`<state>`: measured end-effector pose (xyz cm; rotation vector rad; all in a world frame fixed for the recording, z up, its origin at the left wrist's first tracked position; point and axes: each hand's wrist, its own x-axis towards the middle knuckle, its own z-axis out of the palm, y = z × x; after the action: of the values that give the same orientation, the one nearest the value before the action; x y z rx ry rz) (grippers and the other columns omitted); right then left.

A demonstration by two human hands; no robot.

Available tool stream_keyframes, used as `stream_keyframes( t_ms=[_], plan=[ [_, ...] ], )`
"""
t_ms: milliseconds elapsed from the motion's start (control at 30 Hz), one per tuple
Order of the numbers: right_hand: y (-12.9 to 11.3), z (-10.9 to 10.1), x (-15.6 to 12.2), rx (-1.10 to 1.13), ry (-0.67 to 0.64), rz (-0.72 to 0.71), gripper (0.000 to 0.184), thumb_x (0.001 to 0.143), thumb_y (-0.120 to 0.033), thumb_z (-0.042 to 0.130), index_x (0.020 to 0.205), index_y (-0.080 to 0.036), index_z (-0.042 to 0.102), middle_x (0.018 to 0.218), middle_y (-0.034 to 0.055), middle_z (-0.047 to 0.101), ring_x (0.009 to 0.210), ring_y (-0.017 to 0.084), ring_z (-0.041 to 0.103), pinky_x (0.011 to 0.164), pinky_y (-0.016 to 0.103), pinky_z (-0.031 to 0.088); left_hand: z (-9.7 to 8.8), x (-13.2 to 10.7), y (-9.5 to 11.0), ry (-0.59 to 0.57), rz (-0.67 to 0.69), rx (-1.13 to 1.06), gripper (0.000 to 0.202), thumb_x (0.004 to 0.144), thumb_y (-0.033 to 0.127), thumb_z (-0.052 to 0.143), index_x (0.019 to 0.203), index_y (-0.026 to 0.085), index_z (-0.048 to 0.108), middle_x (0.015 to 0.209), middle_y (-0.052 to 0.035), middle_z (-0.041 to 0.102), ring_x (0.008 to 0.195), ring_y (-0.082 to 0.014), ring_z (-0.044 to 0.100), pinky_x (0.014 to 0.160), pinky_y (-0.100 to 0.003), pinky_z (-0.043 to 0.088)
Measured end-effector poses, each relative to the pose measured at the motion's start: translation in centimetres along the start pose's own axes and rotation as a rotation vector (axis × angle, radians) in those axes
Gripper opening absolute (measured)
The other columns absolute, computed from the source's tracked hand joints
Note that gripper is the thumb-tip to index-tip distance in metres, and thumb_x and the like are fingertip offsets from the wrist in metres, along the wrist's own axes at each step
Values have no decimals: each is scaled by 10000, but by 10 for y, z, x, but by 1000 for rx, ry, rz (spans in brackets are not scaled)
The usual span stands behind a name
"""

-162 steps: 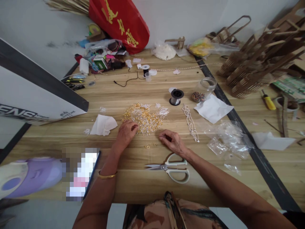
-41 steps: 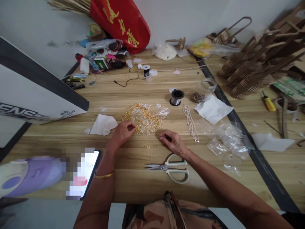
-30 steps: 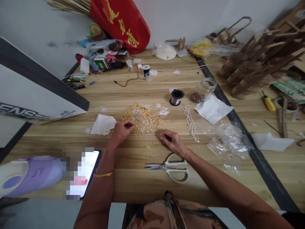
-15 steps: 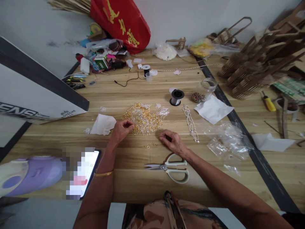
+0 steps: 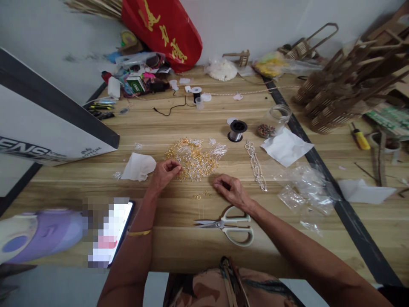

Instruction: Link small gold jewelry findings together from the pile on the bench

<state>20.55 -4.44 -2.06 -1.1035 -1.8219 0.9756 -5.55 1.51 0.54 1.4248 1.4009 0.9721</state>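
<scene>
A loose heap of small gold and silver beads and pins (image 5: 194,157) lies in the middle of the wooden table (image 5: 179,128). My left hand (image 5: 164,174) rests at the heap's near left edge, fingertips pinched together on something too small to name. My right hand (image 5: 231,189) lies on the table to the right of the heap, fingers curled in a pinch; what it holds is hidden. A few tiny gold rings (image 5: 198,196) sit between the two hands. White-handled scissors (image 5: 230,224) lie just in front of my right wrist.
A silver bead chain (image 5: 255,164), a wire spool (image 5: 237,129), a glass jar of beads (image 5: 275,119), white paper (image 5: 285,146) and clear plastic bags (image 5: 303,187) lie to the right. A tissue (image 5: 139,166), a phone (image 5: 110,232) and a purple device (image 5: 35,234) are left. Wooden baskets (image 5: 345,89) crowd the far right.
My left hand drew back slightly from the heap and closed its fingertips into a pinch. My right hand has stayed where it was.
</scene>
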Motion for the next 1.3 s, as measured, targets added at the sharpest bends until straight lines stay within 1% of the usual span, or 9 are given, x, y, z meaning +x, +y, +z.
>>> stream_keyframes(
  t_ms=[233,400,467,600,767,867,1100,1300],
  plan=[
    [0,0,0,2,-6,14,145,862,-274,533,825,-156,609,683,17,580,605,122,516,561,229,410,1,-2,5,-53,-3,3,255,663,375,713,743,145,635,642,-14,663,587,-125,595,581,-240,474],
    [0,1,-1,8,6,20,149,860,-278,537,833,-151,612,706,23,595,619,123,523,572,230,413,2,-4,9,-121,-14,-17,265,680,360,699,828,149,638,614,2,646,580,-121,590,580,-238,466],
    [0,1,0,6,6,20,152,859,-278,538,830,-150,615,708,24,597,623,126,527,581,235,415,2,-4,10,-121,-13,-16,264,679,367,697,816,148,642,597,7,635,570,-121,584,574,-239,463],
    [-1,0,0,4,-5,24,151,861,-277,534,835,-154,617,715,30,603,639,134,537,594,245,423,2,-4,10,-86,-25,-12,255,683,375,693,782,141,662,598,4,636,558,-116,572,579,-242,471],
    [-2,0,0,11,2,22,150,858,-281,537,834,-157,618,703,24,598,626,131,533,578,241,419,1,-4,7,-80,-54,-81,298,672,389,711,819,129,695,688,-42,704,634,-150,638,655,-286,526],
    [-2,0,0,9,0,18,140,855,-264,538,829,-153,618,693,20,588,622,128,528,577,236,416,1,-4,8,-82,-80,-152,310,656,360,733,855,124,706,753,-59,732,670,-167,671,717,-325,551],
    [0,0,0,1,0,18,143,857,-269,539,832,-151,615,699,20,591,622,125,528,577,231,412,1,-6,9,-146,-101,-248,335,652,310,738,926,119,707,847,-82,748,801,-209,705,851,-397,541],
    [0,0,-1,2,-4,23,145,858,-274,544,834,-152,617,713,24,602,634,128,533,580,236,412,1,-6,7,-126,-103,-239,362,641,309,754,945,120,703,879,-99,746,835,-229,706,857,-412,543]
  ],
)
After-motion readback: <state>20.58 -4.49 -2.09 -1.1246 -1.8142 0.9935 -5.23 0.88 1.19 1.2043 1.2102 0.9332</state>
